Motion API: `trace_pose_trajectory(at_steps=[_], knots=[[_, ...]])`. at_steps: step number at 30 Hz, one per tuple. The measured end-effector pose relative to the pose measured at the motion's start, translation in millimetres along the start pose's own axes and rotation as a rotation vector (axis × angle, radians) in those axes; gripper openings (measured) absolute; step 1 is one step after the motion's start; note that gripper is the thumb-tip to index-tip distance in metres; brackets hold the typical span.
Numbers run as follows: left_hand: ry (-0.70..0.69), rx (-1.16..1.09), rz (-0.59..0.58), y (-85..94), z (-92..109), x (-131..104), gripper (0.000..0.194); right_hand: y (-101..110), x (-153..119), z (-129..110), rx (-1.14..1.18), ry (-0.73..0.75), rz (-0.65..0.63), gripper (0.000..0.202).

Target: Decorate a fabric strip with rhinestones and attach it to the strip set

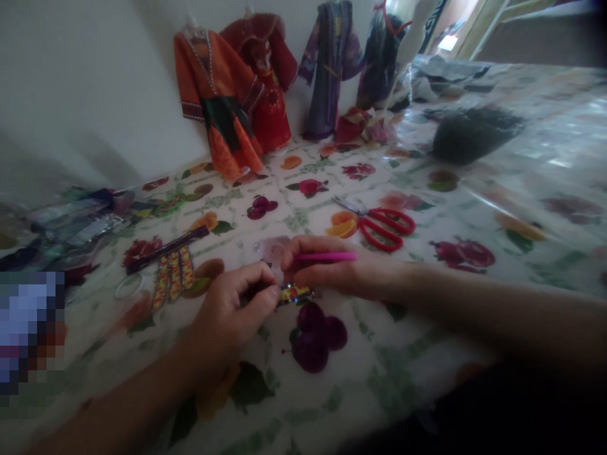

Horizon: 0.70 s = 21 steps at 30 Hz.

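both hands grip: left hand (233, 302), yellow-red patterned strip (294, 294); right hand (339, 276), slim pink stick (327, 256); red-handled metal scissors (365, 221) at two o'clock.

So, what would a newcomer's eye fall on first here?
Probably the orange miniature robe, upright by the white wall. Next, perhaps, the red-handled scissors on the fruit-print tablecloth, beyond the right hand. Then the slim pink rod in that hand, near a yellow patterned strip.

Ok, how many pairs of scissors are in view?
1: the red-handled scissors, on the tablecloth beyond the right hand. Any beneath that hand would be hidden.
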<state>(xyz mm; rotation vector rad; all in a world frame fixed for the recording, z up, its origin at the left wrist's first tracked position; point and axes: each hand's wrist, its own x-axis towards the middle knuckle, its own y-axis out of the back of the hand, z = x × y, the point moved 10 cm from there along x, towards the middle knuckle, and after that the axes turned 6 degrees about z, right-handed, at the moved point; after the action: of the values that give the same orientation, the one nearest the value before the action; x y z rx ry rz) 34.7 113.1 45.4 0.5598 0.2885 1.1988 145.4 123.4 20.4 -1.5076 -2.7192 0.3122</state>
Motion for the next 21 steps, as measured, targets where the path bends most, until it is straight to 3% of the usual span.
trace_pose_trajectory(at_steps=[7, 10, 13, 18, 21], knots=[[-0.063, 0.059, 0.041, 3.1, 8.4, 1.0, 0.016, -6.3, -2.1, -0.5, -0.02, 0.001, -0.063, 0.019], [-0.135, 0.149, 0.148, 15.7, 17.3, 0.2, 0.005, -2.8, -1.2, -1.9, -0.024, 0.003, -0.019, 0.018], [-0.284, 0.262, 0.258, 26.7, 33.4, -5.4, 0.012, 0.5, 0.0, -1.0, -0.025, -0.007, 0.024, 0.02], [-0.562, 0.534, 0.26, 12.2, 54.1, -18.3, 0.005, 1.0, 0.1, -6.5, -0.109, 0.07, 0.051, 0.021], [-0.619, 0.646, 0.252, 3.7, 54.8, -20.3, 0.004, -0.3, -1.9, -11.5, -0.184, 0.127, 0.063, 0.02]])
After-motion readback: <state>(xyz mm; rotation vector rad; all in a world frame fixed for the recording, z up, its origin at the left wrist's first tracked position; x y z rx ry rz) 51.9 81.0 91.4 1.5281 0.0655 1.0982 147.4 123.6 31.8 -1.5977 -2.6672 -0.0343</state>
